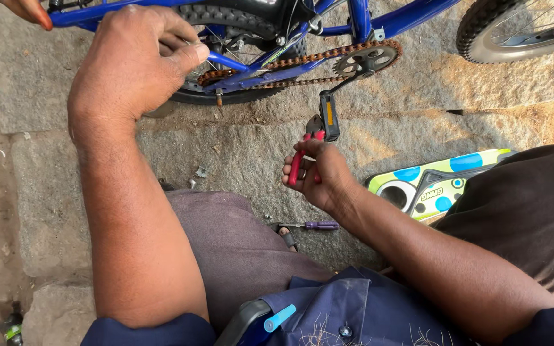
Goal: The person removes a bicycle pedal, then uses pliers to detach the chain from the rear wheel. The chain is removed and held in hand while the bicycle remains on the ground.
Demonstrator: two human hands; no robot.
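A small blue bicycle (pixel 354 16) stands on rough stone paving, its rusty chain (pixel 302 61) running to the chainring (pixel 367 59). My left hand (pixel 133 61) is closed around the blue frame tube beside the rear wheel (pixel 238 25). My right hand (pixel 318 173) grips red-handled pliers (pixel 299 160), whose jaws sit just left of the black pedal (pixel 329 115) with its orange reflector. The pliers' tip is partly hidden behind the pedal.
A purple-handled screwdriver (pixel 312 225) lies on the stone by my knee. A green, white and blue chain guard (pixel 437 182) lies at right. The front wheel (pixel 520 25) is at top right. Another person's fingers (pixel 27 11) reach in at top left. Small metal parts (pixel 200 172) are scattered.
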